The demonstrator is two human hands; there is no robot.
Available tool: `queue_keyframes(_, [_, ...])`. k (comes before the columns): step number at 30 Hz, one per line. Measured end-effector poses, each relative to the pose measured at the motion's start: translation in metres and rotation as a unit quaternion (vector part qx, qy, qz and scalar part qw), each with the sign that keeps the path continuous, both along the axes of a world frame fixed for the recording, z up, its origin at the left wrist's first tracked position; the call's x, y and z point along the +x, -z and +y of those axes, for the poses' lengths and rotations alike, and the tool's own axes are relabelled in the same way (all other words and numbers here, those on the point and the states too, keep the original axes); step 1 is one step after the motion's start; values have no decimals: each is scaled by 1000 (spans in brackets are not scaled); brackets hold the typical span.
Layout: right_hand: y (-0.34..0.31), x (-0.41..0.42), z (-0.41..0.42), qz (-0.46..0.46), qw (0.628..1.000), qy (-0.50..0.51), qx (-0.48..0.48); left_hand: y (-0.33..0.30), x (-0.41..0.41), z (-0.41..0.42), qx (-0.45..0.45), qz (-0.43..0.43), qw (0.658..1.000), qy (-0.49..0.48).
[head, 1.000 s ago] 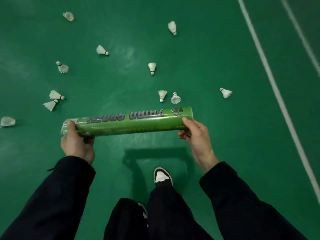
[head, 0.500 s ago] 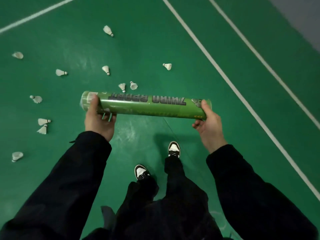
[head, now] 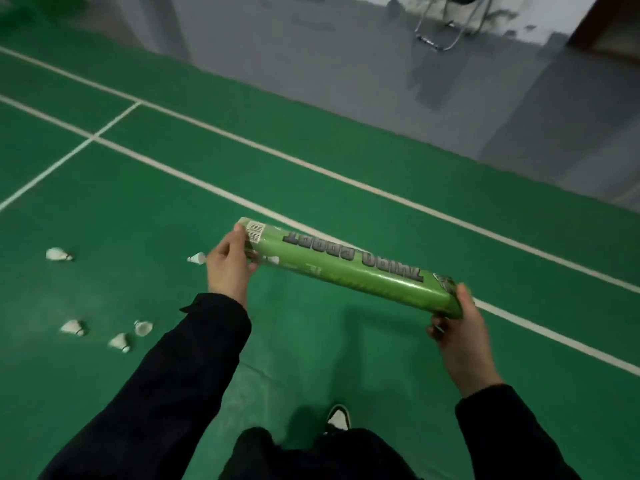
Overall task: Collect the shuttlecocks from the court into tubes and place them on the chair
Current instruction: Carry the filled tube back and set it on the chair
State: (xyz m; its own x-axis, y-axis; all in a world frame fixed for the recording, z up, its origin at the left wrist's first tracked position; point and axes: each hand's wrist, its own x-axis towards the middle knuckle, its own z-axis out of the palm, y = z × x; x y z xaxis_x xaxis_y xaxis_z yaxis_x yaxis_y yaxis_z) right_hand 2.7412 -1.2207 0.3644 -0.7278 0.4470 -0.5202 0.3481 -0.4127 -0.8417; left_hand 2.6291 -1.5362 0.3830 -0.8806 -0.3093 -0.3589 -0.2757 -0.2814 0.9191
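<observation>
The long green cardboard shuttlecock tube (head: 349, 268) lies nearly level between both hands, well short of the metal-legged chair (head: 450, 22) at the grey floor's far edge. The left hand (head: 228, 268) grasps its barcoded end; the right hand (head: 457, 327) cups the other end. Any tilt could spill its contents if an end is uncapped, which cannot be told. White feather shuttlecocks (head: 119, 341) remain left of the tube. The upside-down lettering is blurred; possibly "SPORT".
</observation>
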Motion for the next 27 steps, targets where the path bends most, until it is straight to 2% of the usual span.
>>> queue_keyframes(2, [-8,-16,26,4,1000,30,-4,-4,-27,36,-16,3,1000,18])
queue_keyframes(5, [-14,-44,59,10,999,38,-29,-6,-71,73,23,12,999,38])
queue_keyframes(7, [-17,-65,74,21,998,42,-46,-6,-102,95,64,3,997,41])
queue_keyframes(9, [-18,-93,87,43,996,53,-53,-4,-141,118,154,-24,988,16])
queue_keyframes(10, [-18,-110,93,52,995,64,-50,-2,-161,131,172,-26,984,19])
queue_keyframes(13, [-20,-163,110,71,991,99,-47,6,-212,168,216,-46,971,90])
queue_keyframes(16, [-21,-215,128,76,987,131,-58,8,-250,218,195,-76,950,233])
queue_keyframes(18, [-23,-242,141,74,985,149,-45,10,-279,249,202,-87,932,289])
queue_keyframes(23, [-29,-312,187,54,983,177,10,3,-366,327,201,-95,920,323])
queue_keyframes(27, [-28,-367,244,80,978,192,20,9,-435,396,197,-124,922,310])
